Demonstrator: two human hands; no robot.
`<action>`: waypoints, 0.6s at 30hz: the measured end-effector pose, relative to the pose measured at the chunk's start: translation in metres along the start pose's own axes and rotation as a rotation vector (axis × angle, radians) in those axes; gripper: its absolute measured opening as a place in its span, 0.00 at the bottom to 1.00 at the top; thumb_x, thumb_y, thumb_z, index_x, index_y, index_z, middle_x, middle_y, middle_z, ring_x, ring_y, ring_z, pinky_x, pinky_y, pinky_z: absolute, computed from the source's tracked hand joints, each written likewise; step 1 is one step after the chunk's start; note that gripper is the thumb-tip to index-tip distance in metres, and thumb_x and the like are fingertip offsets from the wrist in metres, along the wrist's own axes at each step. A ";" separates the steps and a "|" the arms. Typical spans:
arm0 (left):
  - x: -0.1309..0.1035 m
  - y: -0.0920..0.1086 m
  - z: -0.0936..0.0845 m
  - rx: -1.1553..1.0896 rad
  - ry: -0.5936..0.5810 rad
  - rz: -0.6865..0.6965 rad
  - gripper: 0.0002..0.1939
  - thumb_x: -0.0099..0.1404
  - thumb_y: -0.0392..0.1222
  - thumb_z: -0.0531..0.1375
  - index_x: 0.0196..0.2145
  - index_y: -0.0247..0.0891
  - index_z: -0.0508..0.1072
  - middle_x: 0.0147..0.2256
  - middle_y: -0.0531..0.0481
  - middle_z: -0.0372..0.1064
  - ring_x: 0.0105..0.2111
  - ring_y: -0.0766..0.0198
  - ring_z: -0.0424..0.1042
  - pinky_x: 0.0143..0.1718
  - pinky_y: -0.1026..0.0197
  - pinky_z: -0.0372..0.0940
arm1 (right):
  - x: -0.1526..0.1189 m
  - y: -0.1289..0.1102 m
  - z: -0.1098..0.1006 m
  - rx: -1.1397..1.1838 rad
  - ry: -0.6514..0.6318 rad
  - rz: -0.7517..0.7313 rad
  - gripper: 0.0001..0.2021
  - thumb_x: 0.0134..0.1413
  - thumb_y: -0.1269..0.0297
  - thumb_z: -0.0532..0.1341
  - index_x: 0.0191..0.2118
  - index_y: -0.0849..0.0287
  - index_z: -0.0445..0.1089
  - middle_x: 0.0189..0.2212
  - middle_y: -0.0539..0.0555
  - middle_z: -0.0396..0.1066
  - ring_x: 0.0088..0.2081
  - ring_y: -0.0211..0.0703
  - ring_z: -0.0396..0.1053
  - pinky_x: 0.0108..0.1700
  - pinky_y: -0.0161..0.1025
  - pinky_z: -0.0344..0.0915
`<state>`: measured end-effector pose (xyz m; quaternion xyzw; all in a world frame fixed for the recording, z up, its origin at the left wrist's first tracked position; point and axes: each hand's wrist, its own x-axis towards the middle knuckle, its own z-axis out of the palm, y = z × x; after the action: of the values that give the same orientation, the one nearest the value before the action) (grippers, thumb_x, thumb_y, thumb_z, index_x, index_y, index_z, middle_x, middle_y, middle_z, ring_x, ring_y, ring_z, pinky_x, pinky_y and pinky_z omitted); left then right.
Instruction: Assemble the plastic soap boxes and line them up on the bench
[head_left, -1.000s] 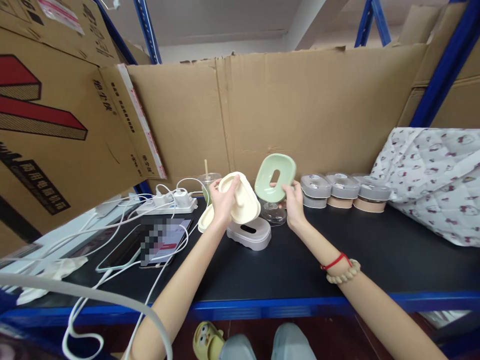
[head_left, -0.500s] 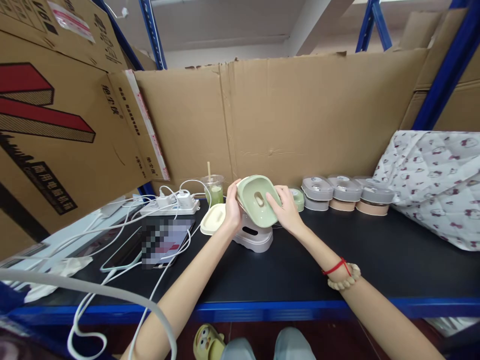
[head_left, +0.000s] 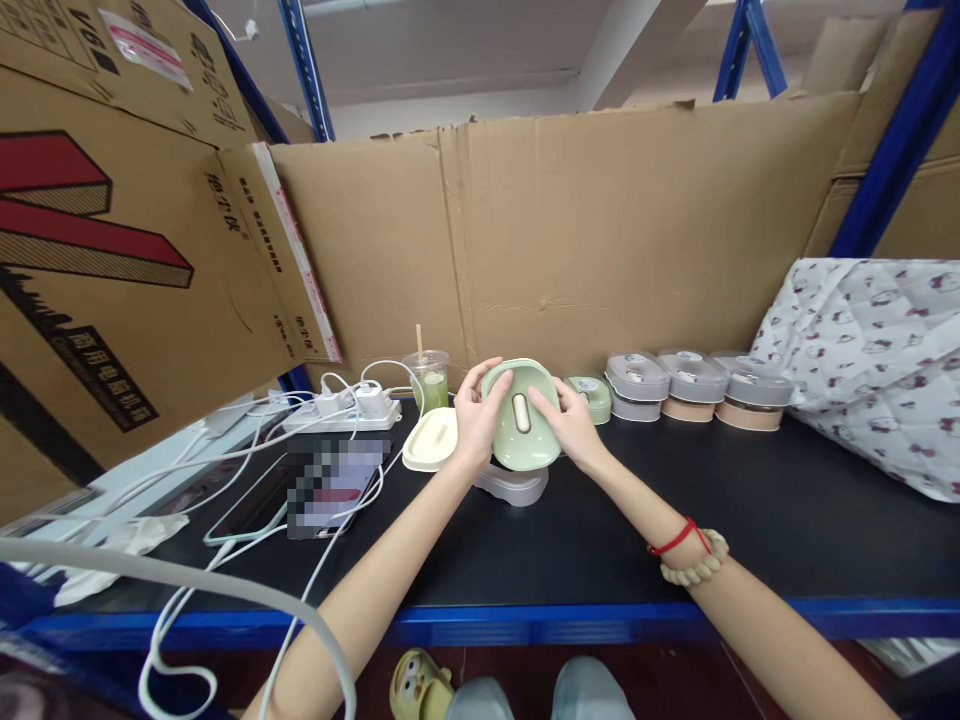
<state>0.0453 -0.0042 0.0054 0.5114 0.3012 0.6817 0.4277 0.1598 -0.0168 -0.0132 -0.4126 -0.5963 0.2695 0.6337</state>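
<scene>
A green dish-like piece (head_left: pixel 534 440) with a pale oval part at its centre is held up between both hands over the dark shelf. My left hand (head_left: pixel 474 420) grips its left edge, thumb on the inner face. On the right edge, my right hand (head_left: pixel 576 425) holds it, the thumb pointing toward the oval. Below the green piece, a whitish container (head_left: pixel 517 487) stands on the shelf, partly hidden by it and by my left hand. A cream lid-like piece (head_left: pixel 429 440) lies just left of my left hand.
Stacked lidded boxes (head_left: pixel 636 378) and a green box (head_left: pixel 592 398) stand at the back right, beside a patterned cloth (head_left: pixel 877 350). A cup with a straw (head_left: pixel 433 385), a power strip (head_left: pixel 345 412), cables and a tablet (head_left: pixel 349 485) are at the left.
The green piece has turned more upright and faces the camera, slightly lower. My left thumb has come over onto its inner face, and the cream edge behind it no longer shows.
</scene>
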 end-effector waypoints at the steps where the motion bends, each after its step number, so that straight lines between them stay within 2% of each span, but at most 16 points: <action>1: 0.000 0.001 0.000 -0.013 -0.001 -0.010 0.18 0.50 0.46 0.64 0.40 0.40 0.71 0.41 0.48 0.73 0.44 0.59 0.71 0.45 0.60 0.65 | 0.000 -0.001 0.000 0.004 0.011 0.006 0.21 0.46 0.46 0.60 0.40 0.57 0.69 0.38 0.55 0.74 0.43 0.50 0.71 0.47 0.46 0.66; 2: 0.000 0.002 0.000 -0.021 -0.013 -0.034 0.19 0.50 0.45 0.65 0.41 0.41 0.71 0.41 0.48 0.73 0.44 0.59 0.71 0.45 0.60 0.65 | 0.001 -0.001 -0.001 0.006 0.033 0.006 0.21 0.46 0.45 0.59 0.39 0.57 0.69 0.38 0.56 0.74 0.42 0.50 0.70 0.47 0.46 0.66; 4: 0.002 0.004 -0.002 -0.022 -0.110 -0.167 0.19 0.50 0.45 0.65 0.41 0.40 0.72 0.41 0.48 0.74 0.45 0.57 0.72 0.44 0.59 0.66 | 0.003 0.001 -0.002 -0.003 0.075 -0.004 0.23 0.49 0.44 0.56 0.42 0.57 0.68 0.40 0.56 0.73 0.45 0.50 0.69 0.48 0.45 0.65; 6: 0.005 0.005 -0.004 -0.012 -0.206 -0.341 0.15 0.51 0.47 0.64 0.36 0.38 0.74 0.38 0.46 0.75 0.43 0.54 0.73 0.43 0.57 0.67 | 0.007 0.006 -0.005 -0.045 0.084 -0.017 0.24 0.53 0.43 0.51 0.47 0.55 0.66 0.45 0.56 0.71 0.49 0.49 0.66 0.51 0.45 0.63; 7: 0.007 0.004 -0.006 -0.007 -0.204 -0.405 0.14 0.52 0.48 0.63 0.34 0.36 0.75 0.36 0.45 0.76 0.42 0.53 0.73 0.42 0.56 0.67 | 0.009 0.010 -0.008 -0.087 0.082 -0.024 0.25 0.55 0.43 0.49 0.50 0.55 0.65 0.46 0.57 0.70 0.51 0.48 0.65 0.52 0.46 0.62; 8: 0.010 0.004 -0.007 -0.005 -0.159 -0.444 0.13 0.52 0.48 0.63 0.32 0.36 0.75 0.34 0.45 0.76 0.41 0.53 0.73 0.42 0.56 0.67 | 0.011 0.014 -0.012 -0.147 0.085 -0.031 0.26 0.57 0.43 0.47 0.53 0.55 0.63 0.47 0.58 0.69 0.52 0.48 0.64 0.54 0.47 0.61; 10: 0.014 0.003 -0.009 -0.031 0.007 -0.460 0.11 0.53 0.45 0.62 0.31 0.36 0.74 0.31 0.46 0.76 0.39 0.55 0.74 0.42 0.57 0.68 | 0.015 0.022 -0.020 -0.316 0.092 -0.039 0.27 0.58 0.45 0.46 0.56 0.55 0.60 0.49 0.59 0.67 0.54 0.49 0.63 0.56 0.50 0.58; 12: 0.017 0.004 -0.010 -0.099 0.120 -0.495 0.07 0.55 0.42 0.59 0.30 0.37 0.73 0.27 0.48 0.75 0.35 0.58 0.74 0.39 0.59 0.68 | 0.016 0.030 -0.028 -0.546 0.029 -0.045 0.26 0.57 0.47 0.50 0.57 0.55 0.62 0.52 0.61 0.66 0.56 0.53 0.60 0.58 0.56 0.55; 14: 0.020 0.006 -0.011 -0.175 0.152 -0.558 0.05 0.56 0.40 0.57 0.28 0.37 0.71 0.24 0.50 0.73 0.31 0.60 0.74 0.33 0.61 0.68 | 0.014 0.035 -0.032 -0.782 -0.104 -0.053 0.26 0.52 0.48 0.57 0.55 0.53 0.65 0.56 0.62 0.62 0.60 0.59 0.55 0.58 0.61 0.52; 16: 0.021 0.009 -0.013 -0.218 0.137 -0.618 0.05 0.55 0.40 0.56 0.27 0.37 0.70 0.22 0.51 0.71 0.28 0.61 0.73 0.28 0.63 0.67 | 0.012 0.037 -0.033 -0.952 -0.221 -0.075 0.28 0.46 0.49 0.62 0.54 0.52 0.67 0.59 0.61 0.60 0.62 0.63 0.50 0.58 0.63 0.50; 18: 0.022 0.010 -0.014 -0.231 0.126 -0.651 0.06 0.54 0.41 0.56 0.27 0.37 0.70 0.22 0.51 0.71 0.26 0.61 0.73 0.25 0.64 0.65 | 0.010 0.037 -0.031 -1.038 -0.253 -0.115 0.29 0.44 0.49 0.64 0.54 0.52 0.67 0.59 0.60 0.60 0.63 0.64 0.49 0.58 0.63 0.50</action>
<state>0.0263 0.0114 0.0191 0.2937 0.3951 0.5695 0.6583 0.1969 0.0042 -0.0376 -0.6026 -0.7446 -0.0481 0.2832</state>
